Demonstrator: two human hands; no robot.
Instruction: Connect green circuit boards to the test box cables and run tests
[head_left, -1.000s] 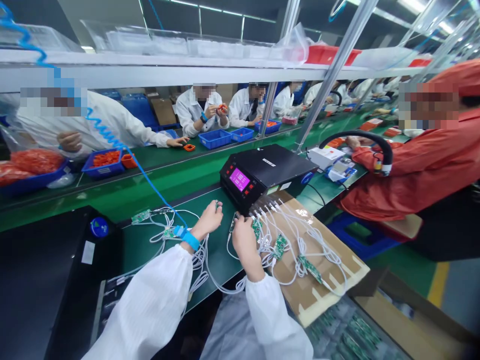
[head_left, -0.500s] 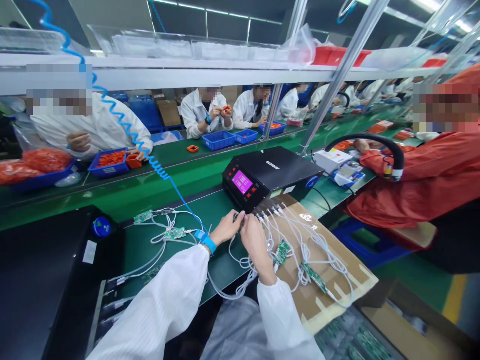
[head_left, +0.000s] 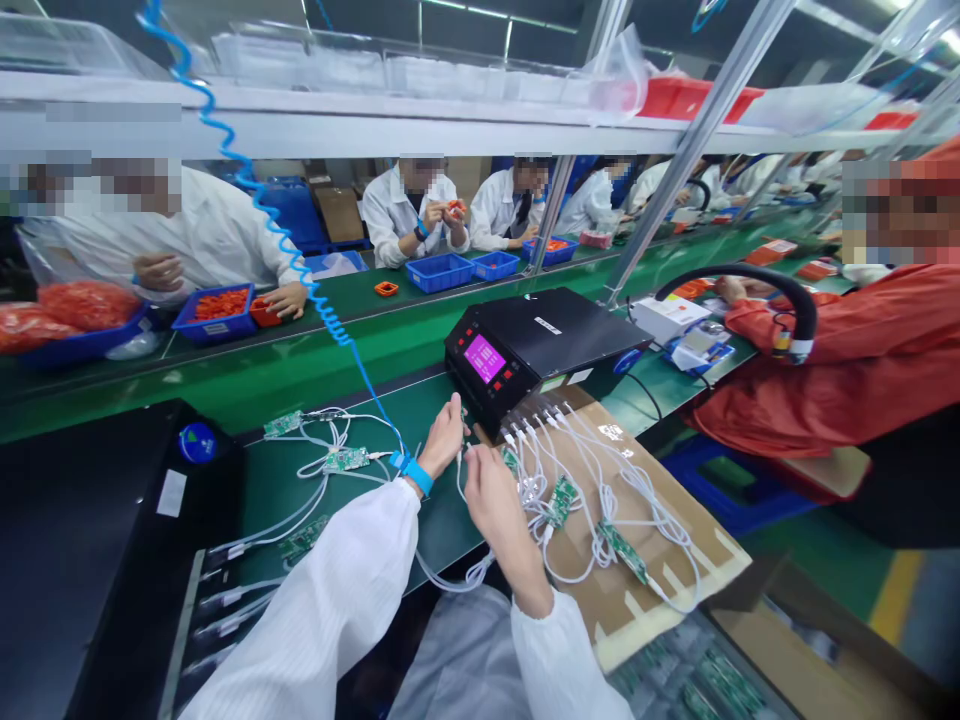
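My left hand [head_left: 442, 440], with a blue wrist strap, is closed on a small green circuit board [head_left: 464, 422] seen edge-on between the fingers. My right hand [head_left: 491, 490] is just to its right, its fingers pinched on the end of a white cable [head_left: 460, 475] near the board. Both hands are in front of a black tester [head_left: 540, 340] with a lit magenta screen [head_left: 486, 358]. White cables run from the tester's front, and green boards [head_left: 561, 500] lie among them on brown cardboard [head_left: 660, 500].
A second black box [head_left: 90, 540] is at the left, with cables and boards [head_left: 346, 459] beside it. A coiled blue cord [head_left: 330, 315] hangs to my left wrist. People in white coats sit across the green line; a person in red [head_left: 862, 370] is at right.
My hands have drawn slightly apart; my right hand has moved left and down. The board in my left hand shows more clearly. The camera view has shifted a little.
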